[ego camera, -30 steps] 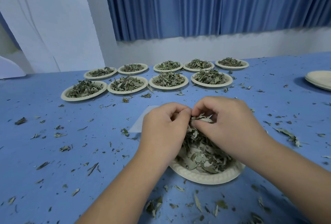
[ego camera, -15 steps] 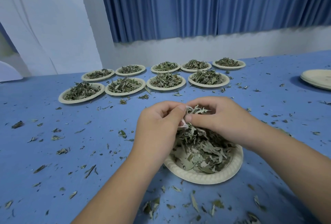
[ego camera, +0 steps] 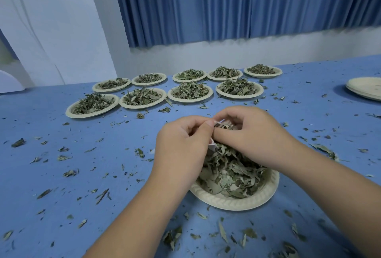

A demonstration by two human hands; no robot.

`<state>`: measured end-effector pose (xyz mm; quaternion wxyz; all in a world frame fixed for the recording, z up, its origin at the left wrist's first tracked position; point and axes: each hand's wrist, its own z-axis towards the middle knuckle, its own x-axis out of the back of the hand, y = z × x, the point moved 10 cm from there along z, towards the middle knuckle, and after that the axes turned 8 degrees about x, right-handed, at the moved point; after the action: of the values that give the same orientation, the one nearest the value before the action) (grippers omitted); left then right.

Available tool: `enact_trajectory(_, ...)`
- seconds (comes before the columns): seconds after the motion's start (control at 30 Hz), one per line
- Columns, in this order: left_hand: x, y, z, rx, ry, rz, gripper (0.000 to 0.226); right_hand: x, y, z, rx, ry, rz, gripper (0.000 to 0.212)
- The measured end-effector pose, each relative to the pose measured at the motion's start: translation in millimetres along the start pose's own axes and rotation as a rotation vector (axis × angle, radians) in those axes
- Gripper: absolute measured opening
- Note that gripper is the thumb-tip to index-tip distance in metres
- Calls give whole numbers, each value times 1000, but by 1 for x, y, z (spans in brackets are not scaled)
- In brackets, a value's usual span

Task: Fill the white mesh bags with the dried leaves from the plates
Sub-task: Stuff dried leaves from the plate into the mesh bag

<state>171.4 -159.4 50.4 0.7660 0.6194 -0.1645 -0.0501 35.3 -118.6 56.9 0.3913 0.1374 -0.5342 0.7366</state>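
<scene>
On the left, the blue table (ego camera: 24, 185) is strewn with loose leaf scraps (ego camera: 18, 142). Beyond them, far and left of centre, stand two rows of filled paper plates (ego camera: 92, 111), four in the nearer row and five in the farther, each heaped with greenish leaves, and a blue curtain (ego camera: 226, 6) hangs on the wall behind. Near the middle, the left hand (ego camera: 181, 144) has its fingers curled, with thumb and forefinger pinching the edge of the white mesh bag (ego camera: 212, 146). Only a small pale fold of the bag shows between the two hands, so how full it is cannot be told. Just to its right, touching the left hand at the fingertips, the right hand (ego camera: 253, 136) is curled too, its thumb and fingers pinching some of the dried leaves (ego camera: 233, 173) at the bag. Both hands hover over the near plate (ego camera: 237, 204), which holds the leaf heap and sits right of centre. At the far right edge lies a stack of empty plates (ego camera: 365, 88).
</scene>
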Motion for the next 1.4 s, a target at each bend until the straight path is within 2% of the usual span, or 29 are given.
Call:
enact_trajectory(0.17, 11, -10, 4, 94, 61, -59, 18, 5, -6, -12, 61, -119, 125, 53)
enact_trajectory(0.3, 14, -15, 4, 156, 60, -190, 16, -1, -27, -20, 251, -217, -152, 74)
enact_trajectory(0.37, 13, -16, 5, 160, 51, -215, 17, 1, -34, -18, 321, -136, -231, 64)
enact_trajectory(0.47, 11, -16, 5, 154, 41, -237, 18, 9, -39, -19, 375, 13, -234, 38)
enact_trajectory(0.57, 9, -14, 5, 120, 22, -227, 21, 15, -42, -21, 397, 117, -240, 26)
enact_trajectory(0.77, 2, -10, 4, 71, -28, -199, 17, 15, -48, -20, 391, 156, -319, 6)
enact_trajectory(0.87, 0, -8, 4, 63, -39, -180, 15, 10, -49, -16, 370, 109, -416, 6)
enact_trajectory(0.97, 2, -10, 4, 71, -20, -188, 18, 8, -48, -17, 371, 80, -395, 4)
enact_trajectory(1.13, 4, -10, 4, 83, 4, -157, 19, 8, -44, -19, 348, -2, -263, 37)
enact_trajectory(1.2, 5, -10, 4, 85, 10, -151, 19, 6, -48, -21, 387, -25, -289, 41)
enact_trajectory(1.27, 4, -10, 4, 86, 5, -145, 20, 5, -53, -22, 429, -8, -310, 36)
enact_trajectory(1.4, 2, -10, 3, 103, -23, -223, 19, 15, -60, -25, 488, 134, -307, 13)
